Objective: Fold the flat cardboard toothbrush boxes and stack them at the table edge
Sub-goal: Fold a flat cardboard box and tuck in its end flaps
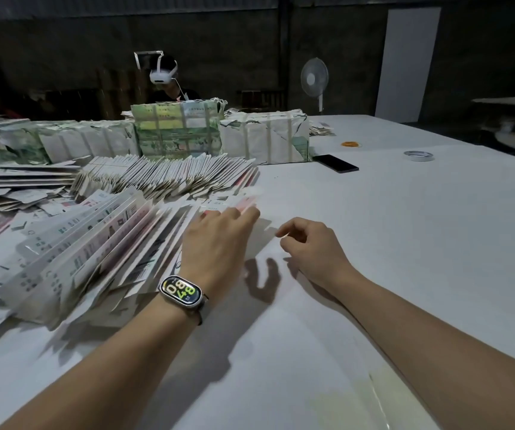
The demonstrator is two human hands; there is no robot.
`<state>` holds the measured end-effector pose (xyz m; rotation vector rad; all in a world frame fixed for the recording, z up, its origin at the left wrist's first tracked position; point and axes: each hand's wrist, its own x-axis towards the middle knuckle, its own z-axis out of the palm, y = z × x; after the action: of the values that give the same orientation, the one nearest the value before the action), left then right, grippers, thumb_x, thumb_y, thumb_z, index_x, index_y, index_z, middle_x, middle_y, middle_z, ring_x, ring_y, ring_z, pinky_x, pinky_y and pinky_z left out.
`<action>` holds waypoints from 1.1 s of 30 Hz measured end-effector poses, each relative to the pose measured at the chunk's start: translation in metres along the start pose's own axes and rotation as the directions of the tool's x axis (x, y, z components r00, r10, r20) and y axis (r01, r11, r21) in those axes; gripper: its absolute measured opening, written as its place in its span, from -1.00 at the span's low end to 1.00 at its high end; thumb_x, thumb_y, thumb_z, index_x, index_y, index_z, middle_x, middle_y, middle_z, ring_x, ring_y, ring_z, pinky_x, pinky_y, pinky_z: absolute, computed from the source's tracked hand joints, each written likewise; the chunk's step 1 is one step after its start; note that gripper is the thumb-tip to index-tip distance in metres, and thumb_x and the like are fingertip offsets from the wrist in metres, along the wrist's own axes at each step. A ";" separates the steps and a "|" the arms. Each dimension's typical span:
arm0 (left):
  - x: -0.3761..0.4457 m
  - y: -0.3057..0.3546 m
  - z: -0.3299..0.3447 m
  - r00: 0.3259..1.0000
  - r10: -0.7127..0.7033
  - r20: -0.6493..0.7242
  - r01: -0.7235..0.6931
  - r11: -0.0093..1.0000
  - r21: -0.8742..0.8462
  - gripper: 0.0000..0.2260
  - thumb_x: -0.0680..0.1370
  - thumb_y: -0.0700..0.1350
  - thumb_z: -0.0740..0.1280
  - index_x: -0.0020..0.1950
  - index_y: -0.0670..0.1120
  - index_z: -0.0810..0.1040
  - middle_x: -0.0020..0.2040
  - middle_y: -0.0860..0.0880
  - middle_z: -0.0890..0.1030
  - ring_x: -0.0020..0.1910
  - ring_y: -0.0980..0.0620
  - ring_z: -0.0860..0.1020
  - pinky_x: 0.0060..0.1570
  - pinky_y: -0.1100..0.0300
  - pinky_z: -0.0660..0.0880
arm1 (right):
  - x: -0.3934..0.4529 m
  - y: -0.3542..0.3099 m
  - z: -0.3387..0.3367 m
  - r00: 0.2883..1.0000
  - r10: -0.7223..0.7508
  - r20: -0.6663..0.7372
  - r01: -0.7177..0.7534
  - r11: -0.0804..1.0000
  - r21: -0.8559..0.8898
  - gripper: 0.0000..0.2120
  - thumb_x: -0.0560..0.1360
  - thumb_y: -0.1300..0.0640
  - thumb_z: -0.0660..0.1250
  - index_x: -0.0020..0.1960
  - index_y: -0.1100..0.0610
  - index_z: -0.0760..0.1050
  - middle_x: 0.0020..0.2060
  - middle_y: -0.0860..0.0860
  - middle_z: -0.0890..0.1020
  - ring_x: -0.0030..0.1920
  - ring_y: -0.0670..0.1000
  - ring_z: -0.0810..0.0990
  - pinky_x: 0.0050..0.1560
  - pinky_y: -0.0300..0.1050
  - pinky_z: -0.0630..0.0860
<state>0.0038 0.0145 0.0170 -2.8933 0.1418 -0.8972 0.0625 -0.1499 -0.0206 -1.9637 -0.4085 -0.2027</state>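
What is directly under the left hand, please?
The left hand rests on the fanned row of flat boxes; its fingertips reach the end box. Whatever lies beneath the palm is covered.

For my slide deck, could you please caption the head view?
Left hand reaches onto fanned flat toothbrush boxes while the right hand hovers, loosely curled, above the white table.

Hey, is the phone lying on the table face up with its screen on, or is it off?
Cannot tell which face is up. The phone lies flat on the white table, and its visible face is dark, with nothing lit.
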 end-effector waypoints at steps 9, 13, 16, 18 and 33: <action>0.009 -0.010 -0.025 0.927 -0.014 -0.375 -0.093 0.960 -0.265 -0.70 0.39 -0.49 0.35 -0.01 -0.18 0.68 0.08 -0.15 0.69 -0.12 -0.23 0.64 -0.39 0.00 0.53 | 0.001 -0.002 0.001 1.000 0.014 0.010 -0.016 0.984 0.177 -0.84 0.61 0.01 0.28 -0.08 -0.02 0.59 -0.40 -0.13 0.60 -0.35 -0.19 0.51 -0.24 -0.29 0.44; 0.008 -0.001 -0.021 0.885 0.053 -0.463 -0.200 0.941 -0.274 -0.77 0.47 -0.43 0.39 0.03 -0.19 0.68 0.09 -0.15 0.69 -0.13 -0.21 0.67 -0.49 0.02 0.54 | 0.001 -0.005 0.002 1.000 -0.006 0.010 0.003 0.957 0.291 -0.89 0.63 -0.04 0.27 0.05 -0.06 0.54 -0.35 -0.02 0.59 -0.32 -0.07 0.51 -0.36 -0.36 0.39; 0.006 0.009 -0.015 0.839 0.088 -0.537 -0.319 0.879 -0.355 -0.80 0.56 -0.33 0.29 0.11 -0.22 0.66 0.13 -0.16 0.67 -0.12 -0.19 0.67 -0.43 0.04 0.58 | -0.001 -0.006 0.003 1.000 0.000 0.026 -0.010 0.924 0.382 -0.92 0.60 -0.08 0.31 0.05 -0.13 0.54 -0.36 -0.03 0.55 -0.35 -0.04 0.46 -0.43 -0.36 0.36; 0.005 0.019 -0.009 0.870 -0.037 -0.492 -0.294 0.762 -0.577 -0.76 0.59 -0.34 0.29 0.24 -0.24 0.58 0.16 -0.16 0.63 -0.12 -0.09 0.64 -0.30 0.23 0.61 | -0.003 -0.008 0.003 0.999 -0.017 0.040 -0.001 0.907 0.420 -0.87 0.56 -0.13 0.32 0.02 -0.10 0.55 -0.38 -0.10 0.57 -0.39 -0.10 0.47 -0.46 -0.36 0.36; -0.010 0.043 0.029 0.890 -0.226 0.395 0.369 -0.149 -0.917 -0.62 0.62 -0.22 0.13 0.40 0.05 0.44 0.19 0.07 0.67 0.08 0.10 0.67 0.01 0.14 0.64 | -0.005 -0.009 -0.006 0.993 0.096 0.067 -0.115 0.916 0.384 -0.79 0.66 0.11 0.22 0.11 -0.03 0.64 -0.04 0.00 0.74 -0.03 0.11 0.73 0.00 0.02 0.65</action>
<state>0.0092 -0.0249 -0.0179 -4.6662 0.1587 -0.8435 0.0547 -0.1524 -0.0120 -1.5953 -0.3420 -0.0028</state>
